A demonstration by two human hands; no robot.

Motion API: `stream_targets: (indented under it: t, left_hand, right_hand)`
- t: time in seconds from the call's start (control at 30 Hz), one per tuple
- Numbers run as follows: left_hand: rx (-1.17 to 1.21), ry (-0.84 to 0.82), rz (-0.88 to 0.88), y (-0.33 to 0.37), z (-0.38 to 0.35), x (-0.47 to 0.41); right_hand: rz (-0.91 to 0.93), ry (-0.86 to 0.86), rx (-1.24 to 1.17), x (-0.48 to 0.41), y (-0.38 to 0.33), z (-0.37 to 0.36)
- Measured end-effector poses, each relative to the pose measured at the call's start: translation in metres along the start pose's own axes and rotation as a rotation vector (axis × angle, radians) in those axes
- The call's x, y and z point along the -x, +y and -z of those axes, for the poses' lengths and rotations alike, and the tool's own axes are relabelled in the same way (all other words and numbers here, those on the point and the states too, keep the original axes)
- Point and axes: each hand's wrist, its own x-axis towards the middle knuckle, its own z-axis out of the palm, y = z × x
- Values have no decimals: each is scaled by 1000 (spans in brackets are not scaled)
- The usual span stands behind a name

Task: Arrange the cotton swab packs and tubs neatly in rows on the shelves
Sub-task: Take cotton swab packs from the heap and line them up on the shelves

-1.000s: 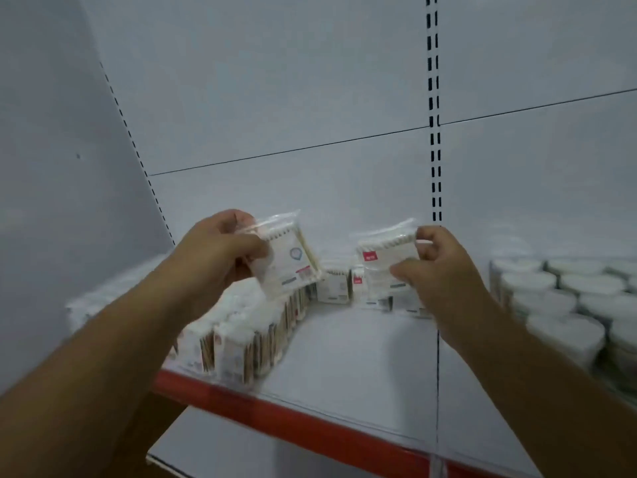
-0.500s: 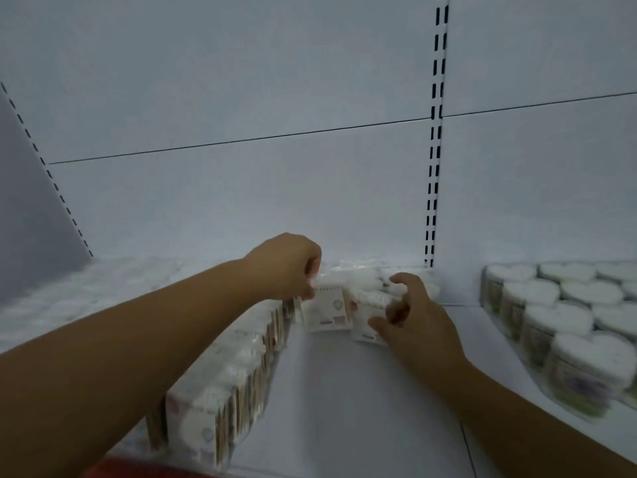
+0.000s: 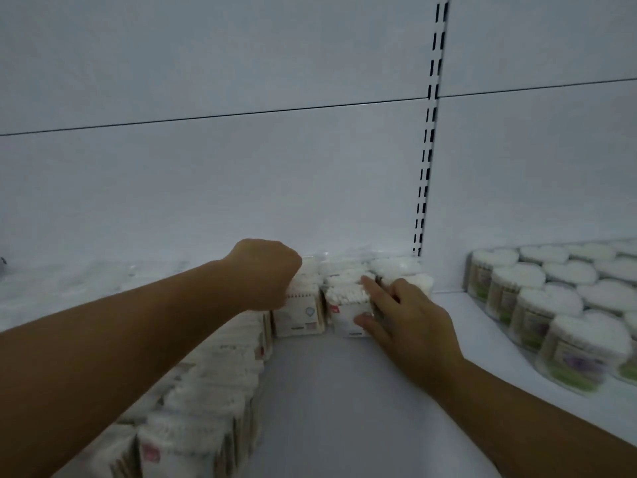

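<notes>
Two cotton swab packs stand side by side at the back of the white shelf. My left hand is curled over the top of the left pack, which shows a small heart mark. My right hand holds the right pack, thumb on its front and fingers over its top right. More packs stand behind them against the back wall. A row of packs runs along the left toward me. Heart-shaped tubs of swabs stand in rows at the right.
The shelf's white back panel rises just behind the packs, with a slotted upright right of centre. Bare shelf surface lies between the left row of packs and the tubs.
Both hands carried their packs from the air down to the back of the shelf and set them upright side by side. The view moved closer and lower.
</notes>
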Motion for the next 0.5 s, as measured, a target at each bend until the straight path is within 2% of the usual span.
stream_targets:
  t: [0.1,0.2,0.27,0.33,0.43,0.5]
  left_hand:
    - [34,-17,-9,-8,6,3]
    - [117,37,-25,-17,14,12]
    - [198,89,-42,-20,19,12]
    - [273,98,-75,-16,27,7]
    - [363,50,-182,5,56,-4]
    - [410,8,-265,32,88,-14]
  right_hand:
    - [-64,-39,112,1,-6,4]
    - [-86,-24,10,-2,-12,24]
    - [-28,29,-112,-5,-19,45]
    - [132,34,-155,-11,-21,73]
    - [308,-101,16,-19,6,120]
    - [306,-262,212,-20,43,160]
